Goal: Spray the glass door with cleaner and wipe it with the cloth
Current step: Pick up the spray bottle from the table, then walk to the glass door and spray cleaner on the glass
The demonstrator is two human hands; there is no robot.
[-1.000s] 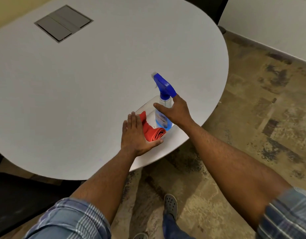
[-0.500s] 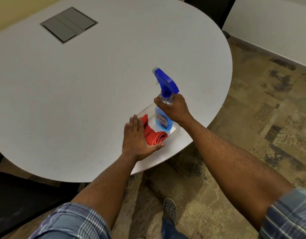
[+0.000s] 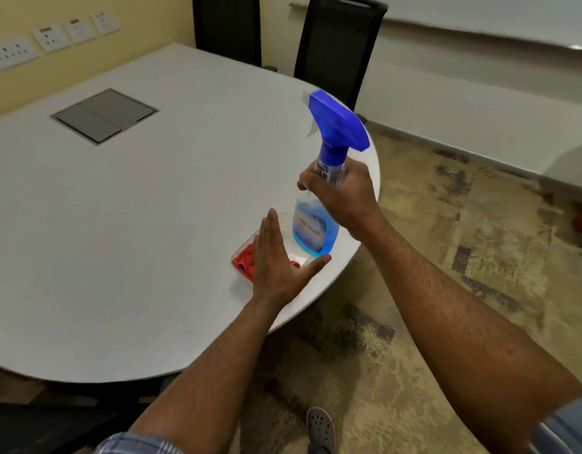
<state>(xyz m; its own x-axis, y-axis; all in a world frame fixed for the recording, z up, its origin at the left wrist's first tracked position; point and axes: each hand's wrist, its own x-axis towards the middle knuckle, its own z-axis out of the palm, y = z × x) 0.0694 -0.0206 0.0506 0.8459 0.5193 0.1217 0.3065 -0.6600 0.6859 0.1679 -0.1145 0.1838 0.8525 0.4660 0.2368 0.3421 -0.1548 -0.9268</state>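
My left hand (image 3: 276, 267) hovers flat, fingers straight, over the clear tray (image 3: 242, 257) holding the red cloth (image 3: 245, 262). At one o'clock, my right hand (image 3: 345, 194) grips the spray bottle (image 3: 312, 231) by its neck, above the white tabletop (image 3: 135, 208). Black chairs (image 3: 335, 44) stand at twelve.

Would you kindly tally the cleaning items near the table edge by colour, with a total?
Blue: 1, the spray bottle, held in the right hand
Red: 1, the cloth
Clear: 1, the tray holding the cloth
Total: 3
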